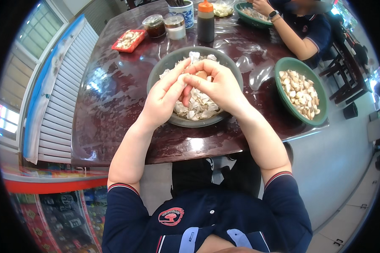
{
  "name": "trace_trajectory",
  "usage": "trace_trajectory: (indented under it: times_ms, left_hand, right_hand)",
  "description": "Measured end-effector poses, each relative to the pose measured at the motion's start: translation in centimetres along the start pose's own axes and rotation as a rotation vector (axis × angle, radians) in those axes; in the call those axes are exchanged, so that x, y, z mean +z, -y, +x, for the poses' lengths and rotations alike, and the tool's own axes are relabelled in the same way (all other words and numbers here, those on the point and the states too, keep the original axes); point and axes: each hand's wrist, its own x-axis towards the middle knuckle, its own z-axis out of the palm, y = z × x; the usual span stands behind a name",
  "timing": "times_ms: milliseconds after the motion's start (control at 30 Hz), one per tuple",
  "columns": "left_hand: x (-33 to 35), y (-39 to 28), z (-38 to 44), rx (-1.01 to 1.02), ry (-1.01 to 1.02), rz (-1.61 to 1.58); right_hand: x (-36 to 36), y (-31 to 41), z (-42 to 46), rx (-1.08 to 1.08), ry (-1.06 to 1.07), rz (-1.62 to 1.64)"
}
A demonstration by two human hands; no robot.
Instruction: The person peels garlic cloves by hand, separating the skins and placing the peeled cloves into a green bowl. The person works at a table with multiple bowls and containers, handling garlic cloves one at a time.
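Both my hands meet over a grey-green bowl that holds papery garlic skins. A pale garlic clove, partly hidden by my fingers, is pinched between my left hand and my right hand. The fingers of my right hand curl over it, with the thumb against the clove. Behind those fingers, brownish garlic pieces show in part; whether they are held or lie in the bowl I cannot tell. To the right, a green bowl holds many garlic cloves.
A red tray of garlic, a dark condiment jar, a white jar, a sauce bottle and a blue-and-white holder stand beyond the bowl. A co-worker's arm is at the upper right by another green bowl.
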Motion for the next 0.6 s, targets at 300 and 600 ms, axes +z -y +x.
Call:
trace_trajectory:
  times_ms: [300,600]
  left_hand:
    - [0.1,-1.1,0.0,-0.032,0.135,-0.284]
    - [-0.5,-1.0,0.3,-0.032,0.085,-0.380]
  right_hand:
    - [-0.4,-0.7,0.2,-0.031,-0.102,0.027]
    - [-1.0,0.2,0.4,0.042,-0.036,0.131]
